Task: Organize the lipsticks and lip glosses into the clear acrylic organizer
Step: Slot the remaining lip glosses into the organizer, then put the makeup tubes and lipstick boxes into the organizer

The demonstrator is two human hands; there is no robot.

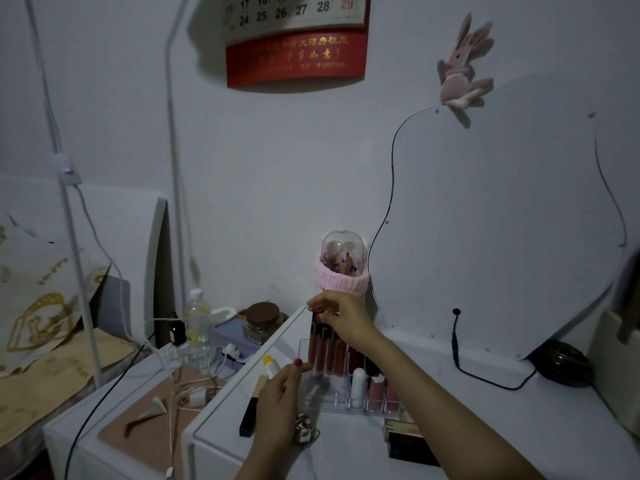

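The right hand reaches over the clear acrylic organizer and pinches the cap end of a tall lip gloss tube between thumb and fingertips; the tube stands upright in the back row of the organizer, directly below that grip. Just right of the held tube, more lip gloss tubes stand side by side in the same row. Nearer the person than the grip, the front compartments hold a white tube and short pink lipsticks.

The left hand sits below and left of the right grip, its fingers curled around a yellow-capped lip balm whose top sticks up above the thumb, close to the organizer's left wall. Left of this grip a black and gold lipstick lies flat on the white surface. To the lower right of both hands, dark boxes lie on the surface. Behind the right hand stands a clear domed container with a pink band, beside a curved mirror.
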